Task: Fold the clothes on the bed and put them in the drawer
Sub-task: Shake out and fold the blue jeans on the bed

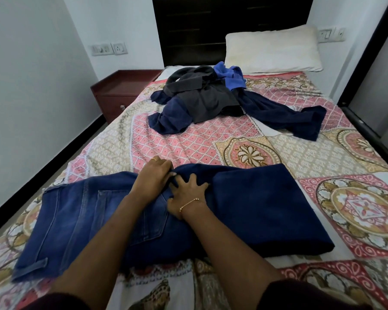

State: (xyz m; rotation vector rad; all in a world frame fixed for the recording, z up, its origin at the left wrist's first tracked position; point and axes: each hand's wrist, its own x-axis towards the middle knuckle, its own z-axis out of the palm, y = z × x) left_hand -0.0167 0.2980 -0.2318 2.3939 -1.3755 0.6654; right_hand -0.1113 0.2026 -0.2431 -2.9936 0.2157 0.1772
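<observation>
— Lying across the bed's [244, 153] near end, are the jeans [81, 218] folded?

— Partly. The left hand [151, 175] curls over a bunched fold at their far edge, seemingly pinching it; the right hand [186, 193] presses spread fingers flat on the denim.

— And beyond?

— A heap of dark clothes [211, 101] mid-bed, then a pillow [271, 50]; a bedside drawer unit [119, 95] stands left.

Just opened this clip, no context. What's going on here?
A person is folding a pair of blue jeans at the near edge of a bed. The left hand pinches a bunched fold of the denim at the middle; the right hand presses spread fingers on the fabric beside it. The jeans are partly folded, not yet neat. A pile of unfolded dark clothes waits farther up the bed, near a pillow. A bedside cabinet with a drawer stands at the left, shut.
</observation>
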